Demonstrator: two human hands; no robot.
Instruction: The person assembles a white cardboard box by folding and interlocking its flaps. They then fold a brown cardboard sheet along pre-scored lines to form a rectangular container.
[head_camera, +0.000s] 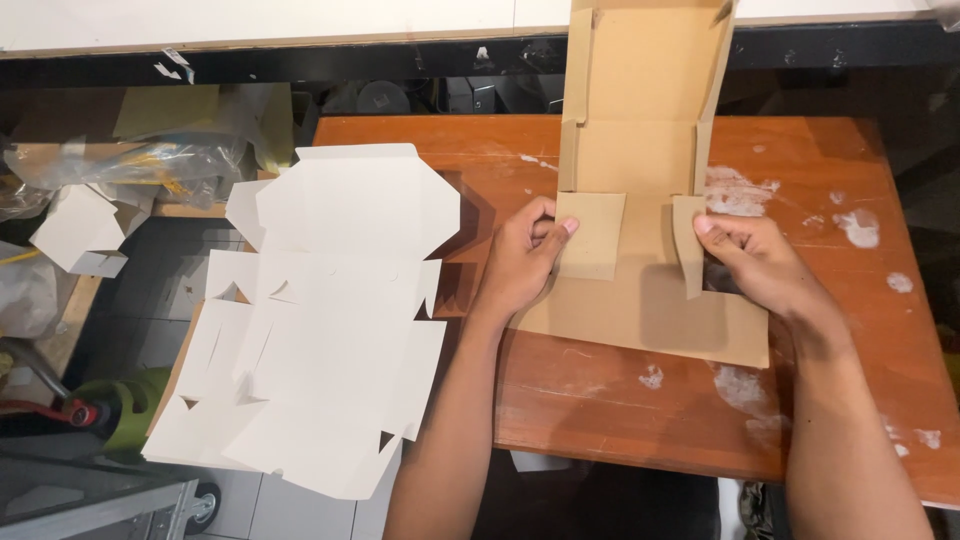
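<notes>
Both hands (520, 262) (760, 262) fold empty cardboard box (640, 150) flaps.

Half-folded cardboard box (640, 200): you see plain kraft brown.
Stack of flat die-cut box blanks (310, 320): your pile is plain white.
Wooden counter (600, 400): your surface is reddish-brown, blotched with white.

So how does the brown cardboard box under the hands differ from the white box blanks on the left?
The brown cardboard box is partly folded, its lid and side flaps standing up; the white box blanks lie flat and unfolded. The brown box sits on the wooden table between the left hand and right hand, both holding its flaps; the white blanks are stacked, overhanging the table's edge, untouched. Both are die-cut with flaps.
</notes>
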